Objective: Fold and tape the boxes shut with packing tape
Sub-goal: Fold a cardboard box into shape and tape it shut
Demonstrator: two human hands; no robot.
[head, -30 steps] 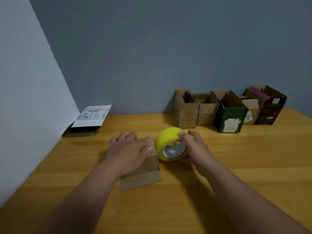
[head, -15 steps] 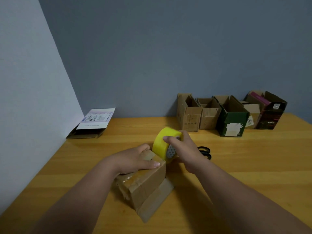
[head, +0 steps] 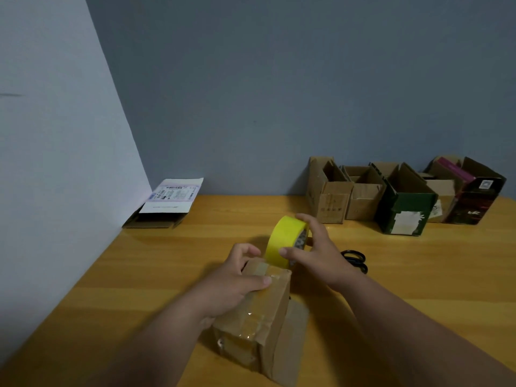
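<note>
Near the front of the desk [head: 418,289], a small brown cardboard box [head: 259,325] sits tilted, its flaps folded shut and glossy strips of clear tape already crossing its upper face. The left hand [head: 237,280] grasps the far top end of the box, thumb lying along the taped face and fingers curled over the far edge, apparently to pin the flaps and keep the box from sliding while tape is drawn. Touching that same end, the yellow roll of packing tape [head: 286,240] stands on edge; the right hand [head: 315,252] clasps it, fingers arched over the rim and thumb on the near side, a grip that should let the roll turn as it pays out. Both forearms reach forward from the lower edge of the view. Black scissors [head: 356,259] lie just right of the right hand. Further back, open boxes [head: 405,196] wait in a row against the wall, and one labelled box [head: 164,205] lies in the left corner.
</note>
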